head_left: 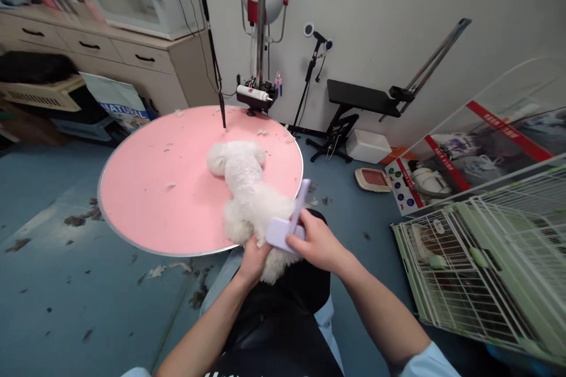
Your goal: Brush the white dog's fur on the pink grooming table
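Observation:
A white fluffy dog (247,179) is on the round pink table (154,177), its head toward the far side and its rear at the near edge. My right hand (319,242) grips a lavender slicker brush (279,232) over the dog's hindquarters, handle pointing up. Whether the bristles touch the coat is hidden behind the brush head. Close by on the left, my left hand (255,259) is closed on the dog's rear, at a leg or the fur; which one I cannot tell. Fluffy fur hangs past the table edge over my black apron (274,318).
A post at the table's back carries a tool holder (256,97) with a white bottle. A black arm (223,109) hangs over the table. Wire cages (460,265) stand at right, drawers (92,47) at back left. Dark hair clumps (75,221) litter the floor.

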A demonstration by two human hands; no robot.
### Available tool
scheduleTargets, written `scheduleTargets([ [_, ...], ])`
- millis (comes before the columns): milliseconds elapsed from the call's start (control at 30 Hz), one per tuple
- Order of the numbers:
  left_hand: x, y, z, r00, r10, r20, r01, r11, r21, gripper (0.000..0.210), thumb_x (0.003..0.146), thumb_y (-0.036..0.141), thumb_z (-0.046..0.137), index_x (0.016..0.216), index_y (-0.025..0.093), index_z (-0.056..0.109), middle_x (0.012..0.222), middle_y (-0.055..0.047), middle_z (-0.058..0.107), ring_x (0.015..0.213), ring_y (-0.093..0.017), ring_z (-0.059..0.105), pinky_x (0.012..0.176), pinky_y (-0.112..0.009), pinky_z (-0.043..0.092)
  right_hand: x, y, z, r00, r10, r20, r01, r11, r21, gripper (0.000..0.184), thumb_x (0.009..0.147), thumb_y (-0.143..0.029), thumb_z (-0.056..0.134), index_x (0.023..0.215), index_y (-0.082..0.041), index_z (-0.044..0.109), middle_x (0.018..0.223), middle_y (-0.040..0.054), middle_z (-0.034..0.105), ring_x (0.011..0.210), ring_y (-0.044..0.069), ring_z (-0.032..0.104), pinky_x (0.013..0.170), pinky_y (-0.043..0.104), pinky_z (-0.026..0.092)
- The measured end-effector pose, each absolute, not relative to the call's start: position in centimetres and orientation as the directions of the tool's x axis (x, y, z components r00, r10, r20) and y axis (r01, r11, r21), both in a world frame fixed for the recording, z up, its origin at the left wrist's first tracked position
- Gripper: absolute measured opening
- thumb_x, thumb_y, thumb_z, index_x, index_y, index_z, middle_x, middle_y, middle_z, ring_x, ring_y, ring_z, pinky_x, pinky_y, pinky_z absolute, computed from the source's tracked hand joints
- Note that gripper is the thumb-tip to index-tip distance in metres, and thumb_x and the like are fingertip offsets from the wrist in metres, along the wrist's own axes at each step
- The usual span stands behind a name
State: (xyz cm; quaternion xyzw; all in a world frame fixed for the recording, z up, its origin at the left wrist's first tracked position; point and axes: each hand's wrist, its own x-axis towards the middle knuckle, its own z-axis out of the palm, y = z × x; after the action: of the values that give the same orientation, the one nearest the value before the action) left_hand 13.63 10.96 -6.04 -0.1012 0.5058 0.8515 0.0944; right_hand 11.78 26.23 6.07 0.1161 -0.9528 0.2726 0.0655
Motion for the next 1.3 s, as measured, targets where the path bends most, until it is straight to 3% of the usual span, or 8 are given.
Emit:
scheduleTargets([
  [133,13.6,11.1,-6.0,-0.946,-0.01,-0.324,-0.281,-0.47,0.837,0.054,0.066,0.047,0.073,0.105,0.01,0.062,0.102,-0.013,0.07,0.097,-0.028,0.065,0.086,-0.037,0.051,11.4,25.9,7.2,-0.909,0.054,0.414,-0.135,0.901,-0.413,0.018,0.08,-0.031,0.052,0.094,-0.019,0.052,0.093,0.0099,0.06,0.081,0.023,0.057,0.07,0.033,0.043],
  [300,13.7,11.4,-6.3,-0.961,-0.035,-0.274,-0.235,-0.419,0.877,0.047,0.073,0.047,0.067,0.104,0.012,0.062,0.103,-0.012,0.07,0.097,-0.027,0.065,0.085,-0.036,0.05,11.4,25.7,7.6,-0.962,-0.191,0.196,-0.25,0.905,-0.344,0.013,0.076,-0.029,0.056,0.086,-0.021,0.052,0.079,0.0035,0.059,0.068,0.019,0.054,0.061,0.028,0.04],
  [700,14.2,11.8,-5.5,-0.965,-0.111,-0.236,-0.186,-0.344,0.92,0.041,0.077,0.044,0.063,0.103,0.013,0.062,0.099,-0.01,0.07,0.097,-0.026,0.064,0.086,-0.035,0.05,11.0,26.3,7.0,-0.926,0.043,0.375,-0.133,0.892,-0.431,0.021,0.083,-0.036,0.053,0.097,-0.019,0.052,0.091,0.0082,0.06,0.079,0.022,0.057,0.067,0.032,0.043],
  [800,14.3,11.9,-5.7,-0.969,-0.098,-0.228,-0.178,-0.366,0.914,0.042,0.077,0.045,0.063,0.105,0.013,0.06,0.101,-0.01,0.07,0.094,-0.025,0.065,0.083,-0.034,0.05,10.8,26.4,7.0,-0.969,-0.156,0.191,-0.23,0.849,-0.475,0.019,0.079,-0.035,0.058,0.092,-0.021,0.053,0.083,0.0039,0.06,0.072,0.02,0.056,0.063,0.029,0.042],
  [933,14.3,11.9,-6.0,-0.969,-0.098,-0.228,-0.173,-0.391,0.904,0.045,0.076,0.045,0.065,0.106,0.013,0.058,0.099,-0.01,0.069,0.093,-0.025,0.065,0.081,-0.033,0.051,10.7,26.5,7.0,-0.933,0.037,0.357,-0.126,0.898,-0.422,0.018,0.081,-0.034,0.054,0.091,-0.019,0.052,0.085,0.0079,0.059,0.076,0.022,0.055,0.066,0.032,0.042],
  [1067,14.1,11.9,-5.8,-0.968,-0.089,-0.234,-0.182,-0.396,0.9,0.044,0.076,0.046,0.065,0.104,0.013,0.058,0.094,-0.009,0.07,0.089,-0.024,0.066,0.078,-0.034,0.052,10.9,26.1,6.9,-0.968,-0.192,0.161,-0.244,0.866,-0.436,0.018,0.08,-0.034,0.057,0.091,-0.021,0.052,0.083,0.0044,0.061,0.072,0.019,0.055,0.063,0.029,0.041],
  [1200,14.2,11.9,-5.5,-0.964,-0.114,-0.24,-0.175,-0.407,0.896,0.044,0.075,0.045,0.066,0.103,0.013,0.058,0.092,-0.009,0.069,0.089,-0.024,0.066,0.081,-0.035,0.052,11.0,25.8,6.8,-0.946,0.012,0.325,-0.116,0.922,-0.37,0.015,0.083,-0.033,0.052,0.088,-0.019,0.051,0.087,0.0089,0.06,0.081,0.023,0.056,0.07,0.032,0.042],
  [1300,14.3,11.9,-5.6,-0.96,-0.104,-0.26,-0.194,-0.422,0.886,0.045,0.074,0.046,0.067,0.103,0.012,0.059,0.091,-0.009,0.07,0.086,-0.024,0.067,0.079,-0.035,0.052,11.1,25.8,6.6,-0.961,-0.122,0.249,-0.22,0.882,-0.417,0.017,0.081,-0.034,0.056,0.089,-0.02,0.052,0.084,0.0062,0.06,0.074,0.021,0.056,0.065,0.03,0.042],
])
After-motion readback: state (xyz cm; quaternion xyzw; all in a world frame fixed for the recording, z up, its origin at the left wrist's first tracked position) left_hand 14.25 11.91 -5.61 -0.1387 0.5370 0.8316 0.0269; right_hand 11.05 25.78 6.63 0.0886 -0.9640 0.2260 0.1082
